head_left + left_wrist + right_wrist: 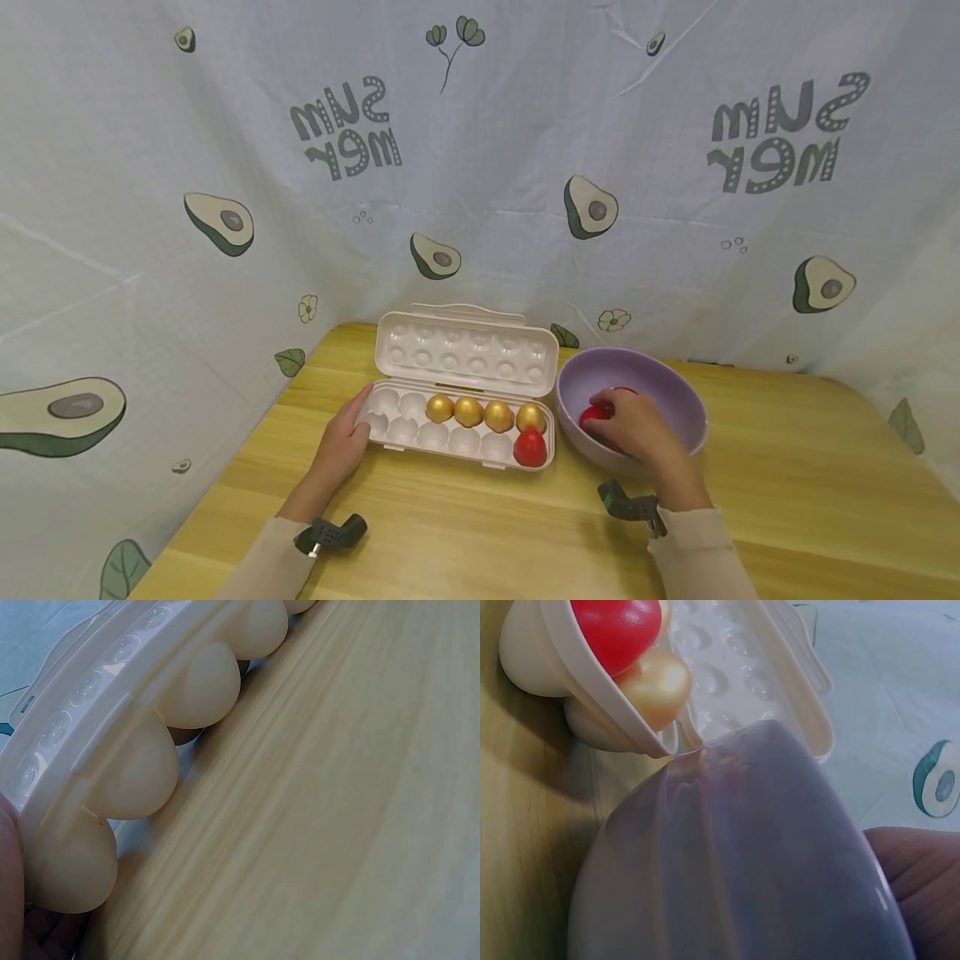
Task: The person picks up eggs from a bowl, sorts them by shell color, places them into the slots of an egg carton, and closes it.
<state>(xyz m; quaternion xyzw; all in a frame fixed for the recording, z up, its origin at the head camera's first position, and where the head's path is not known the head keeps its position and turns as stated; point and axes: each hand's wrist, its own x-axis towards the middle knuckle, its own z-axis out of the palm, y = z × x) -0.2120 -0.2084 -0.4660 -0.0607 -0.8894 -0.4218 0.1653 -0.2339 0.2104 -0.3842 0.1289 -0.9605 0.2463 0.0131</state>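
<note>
An open cream egg carton (465, 385) lies on the table, its lid tipped back. Several gold eggs (468, 411) fill the right part of its back row, and one red egg (530, 448) sits at the right end of the front row. My left hand (341, 442) grips the carton's left end, thumb at the front corner; in the left wrist view the fingers are partly hidden under it. Inside the purple bowl (686, 400), my right hand (633, 425) has its fingers curled on a red egg (595, 414). More red shows behind that hand.
The bowl stands close against the carton's right end on the wooden table (465, 533). A white printed curtain (480, 167) hangs behind and along the left side. Each wrist wears a dark camera mount (330, 533).
</note>
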